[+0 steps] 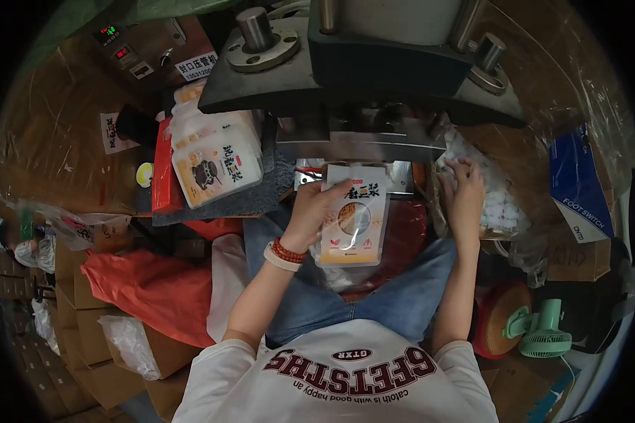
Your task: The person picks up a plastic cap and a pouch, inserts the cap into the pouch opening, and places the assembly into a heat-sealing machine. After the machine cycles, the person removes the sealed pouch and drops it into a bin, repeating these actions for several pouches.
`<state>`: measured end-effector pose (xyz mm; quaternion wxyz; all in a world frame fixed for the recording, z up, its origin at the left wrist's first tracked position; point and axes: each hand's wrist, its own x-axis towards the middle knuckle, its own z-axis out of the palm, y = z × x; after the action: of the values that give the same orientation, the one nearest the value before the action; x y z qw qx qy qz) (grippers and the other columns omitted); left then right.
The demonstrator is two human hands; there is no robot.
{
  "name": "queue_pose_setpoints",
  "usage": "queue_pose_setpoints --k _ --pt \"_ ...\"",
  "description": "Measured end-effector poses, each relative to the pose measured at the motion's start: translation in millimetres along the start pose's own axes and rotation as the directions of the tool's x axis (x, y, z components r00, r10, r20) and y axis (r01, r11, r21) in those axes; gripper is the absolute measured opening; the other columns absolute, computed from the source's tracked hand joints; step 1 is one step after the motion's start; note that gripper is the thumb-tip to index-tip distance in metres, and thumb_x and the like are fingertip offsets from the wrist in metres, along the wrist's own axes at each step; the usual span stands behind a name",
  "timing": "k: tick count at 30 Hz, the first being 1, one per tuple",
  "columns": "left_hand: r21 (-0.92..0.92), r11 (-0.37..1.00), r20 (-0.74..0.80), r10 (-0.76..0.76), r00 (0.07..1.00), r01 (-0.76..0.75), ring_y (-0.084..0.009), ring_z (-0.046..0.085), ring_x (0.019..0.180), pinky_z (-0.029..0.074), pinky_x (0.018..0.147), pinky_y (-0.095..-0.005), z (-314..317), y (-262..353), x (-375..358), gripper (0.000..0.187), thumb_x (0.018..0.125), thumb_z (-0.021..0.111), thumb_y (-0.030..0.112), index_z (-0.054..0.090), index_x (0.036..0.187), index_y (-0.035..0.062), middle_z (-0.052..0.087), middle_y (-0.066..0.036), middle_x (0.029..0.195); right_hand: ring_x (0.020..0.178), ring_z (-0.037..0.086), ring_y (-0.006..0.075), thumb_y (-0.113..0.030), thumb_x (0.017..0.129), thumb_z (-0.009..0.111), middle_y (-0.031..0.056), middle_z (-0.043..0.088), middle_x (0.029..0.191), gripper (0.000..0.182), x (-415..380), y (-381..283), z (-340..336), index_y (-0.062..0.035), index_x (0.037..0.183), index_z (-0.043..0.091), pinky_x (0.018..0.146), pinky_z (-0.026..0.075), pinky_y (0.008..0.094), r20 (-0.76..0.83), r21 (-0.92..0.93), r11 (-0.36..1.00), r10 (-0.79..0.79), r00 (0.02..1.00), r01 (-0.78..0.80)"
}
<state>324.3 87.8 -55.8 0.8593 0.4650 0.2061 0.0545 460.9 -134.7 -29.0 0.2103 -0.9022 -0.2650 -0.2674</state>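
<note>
My left hand (312, 211) grips a flat printed pouch (353, 247), white and orange with a clear round window, by its upper left part; the thumb lies across its front. The pouch hangs over my lap, just in front of the press machine (374, 144). My right hand (466, 187) is at the bag of small white plastic pieces (499, 204) on the right, fingers bent in among them. Whatever lies between those fingertips is hidden. On the left, a stack of similar printed pouches (215, 169) rests on a grey cloth (279, 187).
A red box (164, 166) stands beside the pouch stack. Above hangs the machine's heavy metal head (388, 63), with a control panel (144, 53) at upper left. At right are a blue foot-switch box (578, 187) and a green fan (545, 331). Orange cloth (155, 289) drapes at left.
</note>
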Motion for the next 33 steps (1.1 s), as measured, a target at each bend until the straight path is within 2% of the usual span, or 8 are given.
queue_pose_setpoints --k 3,6,8,9,11,18,20,33 --pt "0.019 1.0 -0.045 0.013 0.999 -0.012 -0.0117 0.066 0.073 0.053 0.064 -0.0258 0.7 3.0 -2.4 0.024 0.087 0.069 0.02 0.067 0.091 -0.0039 0.069 -0.01 0.088 0.092 0.057 0.0342 -0.006 0.083 0.061 0.0125 0.058 0.105 0.018 -5.7 9.4 3.5 -0.0024 0.101 0.063 0.079 0.046 0.0413 0.205 0.096 0.994 0.032 0.978 -0.052" --pt "0.538 0.834 -0.061 0.186 0.981 -0.125 -0.0169 0.064 0.084 0.049 0.073 -0.0307 -20.4 23.2 -9.7 0.036 0.087 0.069 0.027 0.064 0.111 0.0003 0.069 -0.008 0.098 0.092 0.059 0.0359 -0.004 0.083 0.059 0.0135 0.058 0.105 0.019 -10.5 4.3 -3.6 -0.0019 0.102 0.062 0.076 0.047 0.0429 0.265 0.156 0.984 0.046 0.963 -0.09" --pt "0.971 -0.011 0.144 0.821 0.553 -0.237 -0.0272 0.059 0.108 0.046 0.087 -0.0368 -52.9 41.7 -17.4 0.049 0.086 0.068 0.029 0.056 0.125 0.0036 0.063 -0.014 0.117 0.091 0.059 0.0368 -0.002 0.082 0.059 0.0142 0.058 0.103 0.021 -10.1 2.3 -6.8 -0.0013 0.103 0.061 0.075 0.048 0.0438 0.248 0.141 0.984 0.071 0.966 -0.108" --pt "0.972 -0.017 0.149 0.819 0.554 -0.236 -0.0272 0.059 0.108 0.046 0.087 -0.0368 -70.2 45.4 -25.0 0.049 0.086 0.068 0.029 0.056 0.125 0.0036 0.063 -0.014 0.117 0.09 0.059 0.0369 -0.001 0.082 0.058 0.0159 0.059 0.103 0.022 -9.3 1.2 -7.5 -0.0003 0.104 0.06 0.075 0.048 0.0428 0.292 0.098 0.988 0.088 0.952 -0.121" --pt "0.853 -0.456 0.153 0.685 0.712 0.255 -0.0316 0.044 0.127 0.04 0.098 -0.0405 -99.6 41.0 -48.1 0.057 0.082 0.069 0.023 0.049 0.132 0.0064 0.053 -0.015 0.132 0.089 0.06 0.0371 0.001 0.081 0.058 0.0175 0.059 0.102 0.024 -8.8 1.7 -7.1 0.0008 0.105 0.059 0.075 0.048 0.0418 0.334 0.058 0.99 0.104 0.937 -0.131" --pt "0.988 -0.107 0.154 0.606 0.781 -0.112 -0.0264 0.061 0.11 0.047 0.093 -0.0356 -114.9 27.5 -103.8 0.043 0.072 0.061 0.0 0.064 0.115 0.0078 0.066 -0.008 0.113 0.091 0.059 0.0379 -0.003 0.08 0.062 0.0186 0.061 0.099 0.02 -18.9 6.0 -28.2 0.0005 0.099 0.062 0.079 0.047 0.0434 0.241 0.026 0.996 0.078 0.967 -0.087" --pt "0.928 0.259 -0.001 0.719 0.696 -0.267 -0.0255 0.067 0.097 0.05 0.086 -0.0333 -95.7 24.4 -100.0 0.037 0.069 0.054 -0.007 0.07 0.101 0.0056 0.07 -0.008 0.1 0.092 0.059 0.0372 -0.005 0.08 0.062 0.0184 0.061 0.098 0.018 -20.8 9.9 -30.2 0.0003 0.097 0.063 0.08 0.046 0.0433 0.283 -0.106 0.991 0.104 0.954 -0.076" --pt "0.877 0.038 0.276 0.776 0.568 -0.478 -0.0281 0.066 0.097 0.052 0.085 -0.0355 -18.3 19.8 -119.7 0.038 0.064 0.053 -0.005 0.071 0.097 0.005 0.07 -0.009 0.097 0.084 0.063 0.0308 -0.001 0.08 0.062 0.0186 0.065 0.093 0.023 -17.5 17.0 -29.9 0.0041 0.102 0.061 0.077 0.049 0.0382 0.301 0.197 0.955 0.158 0.94 -0.223"
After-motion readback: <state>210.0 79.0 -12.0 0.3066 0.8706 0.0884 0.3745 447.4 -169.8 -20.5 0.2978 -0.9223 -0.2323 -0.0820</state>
